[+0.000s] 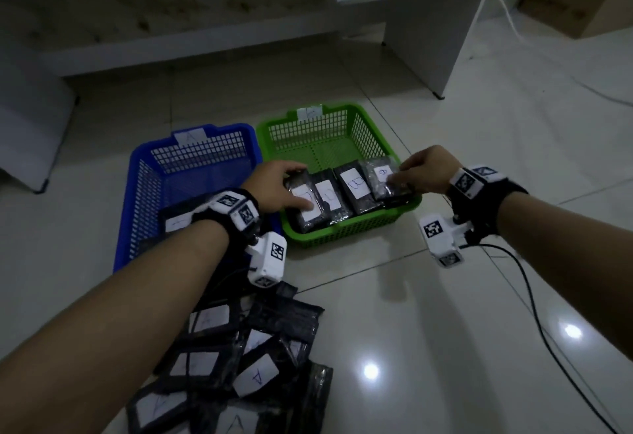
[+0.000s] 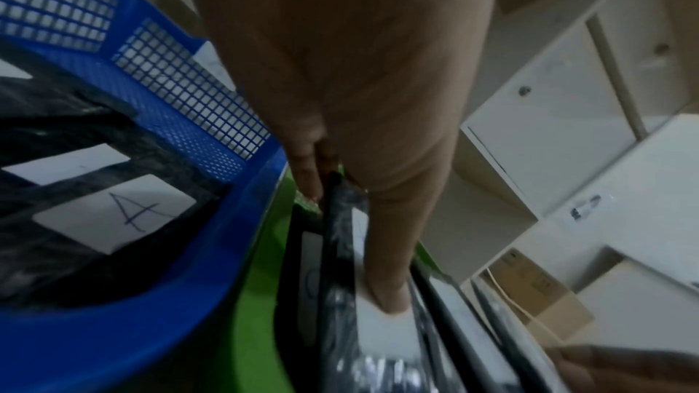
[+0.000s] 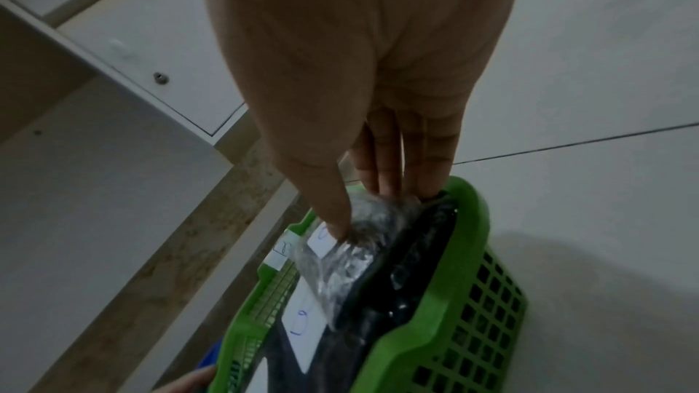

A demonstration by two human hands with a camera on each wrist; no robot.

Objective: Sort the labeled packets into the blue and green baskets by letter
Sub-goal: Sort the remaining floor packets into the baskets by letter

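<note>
Left grip point(image 1: 274, 190) and right grip point(image 1: 423, 168) each pinching a packet, probably "B", inside green basket point(image 1: 394, 146); "A" packets point(image 1: 255, 379) nearby on glossy tile floor point(image 1: 445, 313).

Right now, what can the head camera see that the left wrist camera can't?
Only the head view shows the pile of packets on the floor nearest the person, the whole row of packets in the green basket, and the right hand holding the rightmost packet.

Only the left wrist view shows, close up, an A packet lying inside the blue basket.

Both show the left hand gripping the leftmost packet in the green basket.
</note>
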